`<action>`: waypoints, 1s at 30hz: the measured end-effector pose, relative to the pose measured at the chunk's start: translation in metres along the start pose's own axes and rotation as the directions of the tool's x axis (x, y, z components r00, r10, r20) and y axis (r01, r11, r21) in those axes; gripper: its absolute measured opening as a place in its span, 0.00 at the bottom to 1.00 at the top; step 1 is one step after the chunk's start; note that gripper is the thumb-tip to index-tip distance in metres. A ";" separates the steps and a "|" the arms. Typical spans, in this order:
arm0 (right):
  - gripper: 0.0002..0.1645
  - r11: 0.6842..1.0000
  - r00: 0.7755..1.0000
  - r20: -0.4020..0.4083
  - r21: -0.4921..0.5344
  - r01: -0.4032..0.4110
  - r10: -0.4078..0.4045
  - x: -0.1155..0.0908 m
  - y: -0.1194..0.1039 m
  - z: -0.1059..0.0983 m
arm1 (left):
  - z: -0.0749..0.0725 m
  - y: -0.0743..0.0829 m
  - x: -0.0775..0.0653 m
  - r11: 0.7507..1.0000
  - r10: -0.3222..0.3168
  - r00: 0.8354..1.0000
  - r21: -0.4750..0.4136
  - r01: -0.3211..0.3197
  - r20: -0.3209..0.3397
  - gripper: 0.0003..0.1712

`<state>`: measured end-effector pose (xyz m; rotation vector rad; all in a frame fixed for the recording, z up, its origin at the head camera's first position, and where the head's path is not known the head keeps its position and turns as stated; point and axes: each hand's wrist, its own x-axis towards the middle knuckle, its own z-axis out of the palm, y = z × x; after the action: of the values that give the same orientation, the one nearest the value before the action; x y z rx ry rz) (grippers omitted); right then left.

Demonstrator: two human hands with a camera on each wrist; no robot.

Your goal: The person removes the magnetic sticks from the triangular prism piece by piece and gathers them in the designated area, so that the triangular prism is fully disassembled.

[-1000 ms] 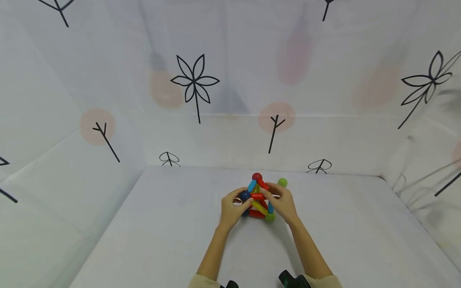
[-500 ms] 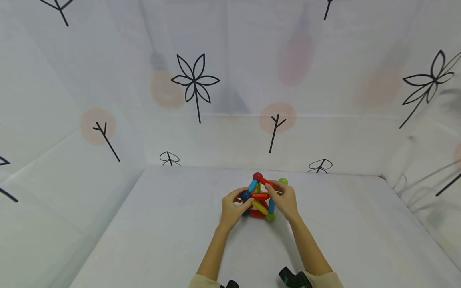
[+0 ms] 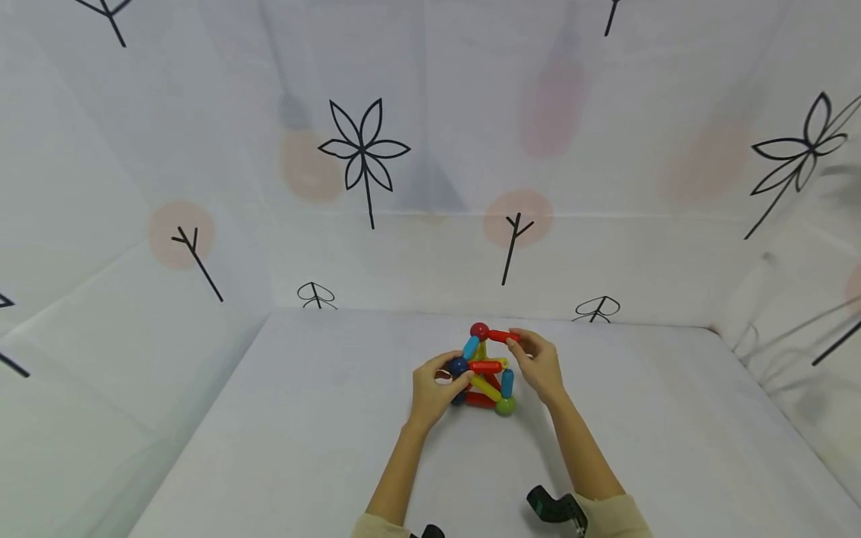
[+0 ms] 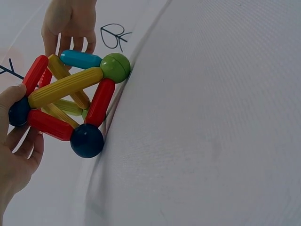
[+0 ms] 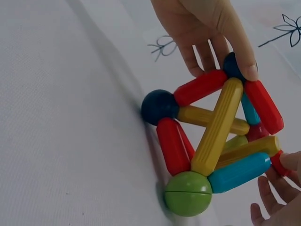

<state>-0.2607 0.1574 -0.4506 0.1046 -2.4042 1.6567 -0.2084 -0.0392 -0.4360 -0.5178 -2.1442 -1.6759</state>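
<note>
A toy frame of coloured sticks and balls stands on the table. My left hand [image 3: 430, 388] grips its upper dark blue ball [image 3: 459, 366], with the thumb pressed on that ball in the right wrist view. At the top, a red ball [image 3: 479, 331] joins a light blue stick [image 3: 471, 347] and a red stick [image 3: 501, 336]. The far end of this red stick is pinched by my right hand [image 3: 541, 366]. Below it, a second red stick [image 5: 265, 106], a yellow stick [image 5: 254, 149] and a blue stick [image 5: 240, 172] have bare ends near one another. A green ball [image 5: 188, 193] forms the lower front corner.
White cloth covers the table [image 3: 303, 418], and printed cloth walls [image 3: 430, 254] rise behind it and at the sides. A black device [image 3: 554, 506] is by the right sleeve. Another dark device [image 3: 433, 531] shows by the left sleeve.
My right hand has moved right and swung the top red stick outward, from sloping down to nearly level. The green ball behind the right fingers has gone from sight. My left hand stays put.
</note>
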 end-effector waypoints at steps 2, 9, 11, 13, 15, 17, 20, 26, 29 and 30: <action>0.22 1.000 1.000 0.011 0.008 -0.009 0.009 0.001 0.001 -0.001 | 0.000 0.000 -0.001 1.000 0.010 1.000 -0.003 -0.010 -0.003 0.17; 0.22 0.998 0.997 0.048 0.034 -0.056 0.054 0.005 0.005 -0.003 | -0.002 0.001 -0.003 1.000 -0.005 1.000 -0.010 0.005 0.005 0.17; 0.22 0.997 0.997 0.056 0.043 -0.064 0.062 0.005 0.006 -0.004 | -0.003 0.000 -0.004 1.000 -0.015 1.000 -0.015 0.015 0.015 0.17; 0.23 0.996 0.996 0.062 0.049 -0.070 0.067 0.005 0.007 -0.005 | -0.004 0.000 -0.005 1.000 -0.022 0.999 -0.022 0.022 0.026 0.18; 0.23 0.996 0.996 0.068 0.061 -0.066 0.061 0.005 0.008 -0.006 | -0.006 -0.001 -0.006 0.999 -0.025 0.999 -0.025 0.026 0.038 0.18; 0.24 0.996 0.996 0.078 0.072 -0.060 0.054 0.004 0.008 -0.007 | -0.008 -0.001 -0.007 0.999 -0.031 0.998 -0.023 0.032 0.050 0.18; 0.23 0.995 0.995 0.089 0.086 -0.050 0.042 0.003 0.008 -0.009 | -0.011 -0.001 -0.009 0.999 -0.036 0.997 -0.024 0.037 0.068 0.19; 0.23 0.994 0.994 0.106 0.107 -0.032 0.021 0.000 0.005 -0.011 | -0.020 -0.004 -0.009 0.994 -0.064 0.995 -0.081 0.070 0.081 0.16; 0.24 0.991 0.994 0.111 0.128 -0.030 0.016 -0.001 0.005 -0.012 | -0.023 -0.008 -0.005 0.991 -0.077 0.994 -0.101 0.084 0.075 0.14; 0.24 0.991 0.994 0.112 0.133 -0.032 0.017 -0.002 0.005 -0.012 | -0.024 -0.009 -0.003 0.991 -0.084 0.994 -0.102 0.092 0.076 0.13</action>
<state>-0.2584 0.1699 -0.4514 0.1943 -2.3783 1.8706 -0.2091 -0.0644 -0.4397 -0.5277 -2.1664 -1.8531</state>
